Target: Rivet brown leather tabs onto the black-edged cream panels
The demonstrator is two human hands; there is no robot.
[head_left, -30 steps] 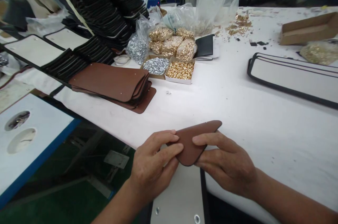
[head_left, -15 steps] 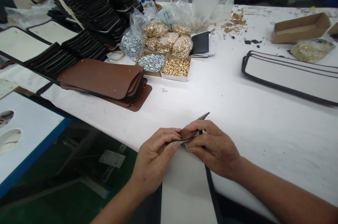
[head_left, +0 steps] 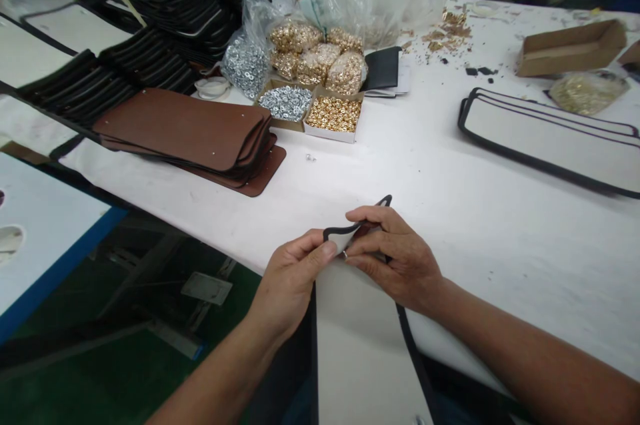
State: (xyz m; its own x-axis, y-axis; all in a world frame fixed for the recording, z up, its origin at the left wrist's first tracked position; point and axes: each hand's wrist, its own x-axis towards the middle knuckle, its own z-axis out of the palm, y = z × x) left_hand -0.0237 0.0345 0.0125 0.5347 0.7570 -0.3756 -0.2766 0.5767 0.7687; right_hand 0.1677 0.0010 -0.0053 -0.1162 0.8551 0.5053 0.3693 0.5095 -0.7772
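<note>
A long panel, pale with a black edge, runs up from the bottom of the view, and its far end bends upward between my hands. My left hand pinches that end near its left corner, thumb on the pale face. My right hand is closed at the right side of the bent end, upper fingers against the panel. Between its thumb and fingertips sits a small shiny metal piece, too small to name. Another metal spot shows on the panel near the bottom edge.
Brown panels lie stacked at left, before black-edged stacks. Boxes of silver eyelets and gold ones stand behind, with bagged gold parts. Pale panels lie at right. Small metal bits rest on the white table.
The panel's far end is now bent so its pale face and black edge show more. Both hands have shifted slightly upward in view. The table's left side has moved a little as the camera turned.
</note>
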